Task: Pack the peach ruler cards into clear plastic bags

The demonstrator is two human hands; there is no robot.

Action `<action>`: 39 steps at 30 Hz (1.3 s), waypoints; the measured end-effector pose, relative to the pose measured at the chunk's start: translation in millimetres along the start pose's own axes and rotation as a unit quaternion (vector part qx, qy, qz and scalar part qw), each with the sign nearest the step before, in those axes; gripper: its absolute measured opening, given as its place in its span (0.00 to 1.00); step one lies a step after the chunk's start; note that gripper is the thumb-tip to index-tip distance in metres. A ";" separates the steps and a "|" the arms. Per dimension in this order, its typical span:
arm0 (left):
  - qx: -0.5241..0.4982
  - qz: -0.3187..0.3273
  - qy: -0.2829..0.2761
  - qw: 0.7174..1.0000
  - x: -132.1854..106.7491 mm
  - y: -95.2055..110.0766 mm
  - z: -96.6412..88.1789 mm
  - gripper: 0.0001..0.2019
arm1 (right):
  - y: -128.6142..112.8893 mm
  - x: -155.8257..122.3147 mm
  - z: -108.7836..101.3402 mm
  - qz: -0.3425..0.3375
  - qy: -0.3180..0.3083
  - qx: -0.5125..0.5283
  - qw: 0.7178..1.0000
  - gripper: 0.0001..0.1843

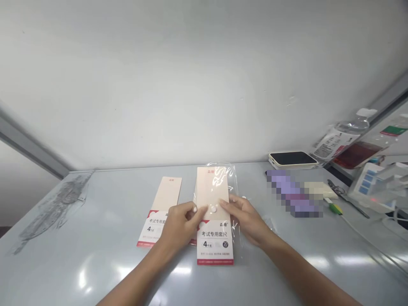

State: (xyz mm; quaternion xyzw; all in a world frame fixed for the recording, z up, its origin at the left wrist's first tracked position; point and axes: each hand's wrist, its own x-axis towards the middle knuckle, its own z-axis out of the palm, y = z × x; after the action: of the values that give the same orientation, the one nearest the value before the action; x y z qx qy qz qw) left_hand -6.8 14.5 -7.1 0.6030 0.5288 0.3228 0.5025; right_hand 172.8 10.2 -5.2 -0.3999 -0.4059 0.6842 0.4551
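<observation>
In the middle of the desk lies a long ruler-set card (215, 238), pale pink above and white below, with a red strip at its foot. A clear plastic pouch (235, 187) with a round snap button (213, 208) shows around it; glare crosses the upper card. My left hand (183, 223) pinches the left edge near the button. From the right, my right hand (245, 214) grips the other edge, thumb on top and fingers partly hidden underneath. Left of them, a second similar card (167, 193) rests at a slant, partly covered by my left hand.
At the right lie a phone (293, 158), a blurred purple item (291, 193), scissors (347, 197) and a cable with a green and yellow plug (334, 207). Bottles (341, 136) and a white box (369, 180) stand beyond. A white wall (178, 85) closes the desk's back.
</observation>
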 end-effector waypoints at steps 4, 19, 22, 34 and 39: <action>0.177 0.110 0.128 0.969 1.1 -7.9 -0.2 0.24 | 2.4 -1.0 2.7 0.013 -0.020 -0.027 0.999 0.24; 0.244 0.103 0.209 0.941 -3.7 -5.2 1.7 0.20 | 17.5 -5.4 22.7 0.001 0.001 -0.021 1.000 0.21; 0.199 0.104 0.156 0.962 -8.7 -5.1 6.1 0.18 | 24.0 -7.6 29.1 -0.007 0.008 -0.019 1.000 0.21; -0.136 0.013 -0.004 0.991 -5.0 3.2 3.4 0.15 | 15.1 -9.8 16.1 -0.031 0.031 -0.041 0.998 0.17; -0.264 -0.018 -0.077 0.961 -1.4 -1.5 5.8 0.18 | 10.0 -11.9 14.0 -0.041 0.007 -0.047 0.998 0.17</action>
State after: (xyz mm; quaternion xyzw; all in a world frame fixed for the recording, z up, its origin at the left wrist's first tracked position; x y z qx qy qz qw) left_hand -2.2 11.5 -10.0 0.4624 0.3954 0.3947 0.6885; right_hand 160.2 -6.3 -7.4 -0.4086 -0.4502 0.6427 0.4661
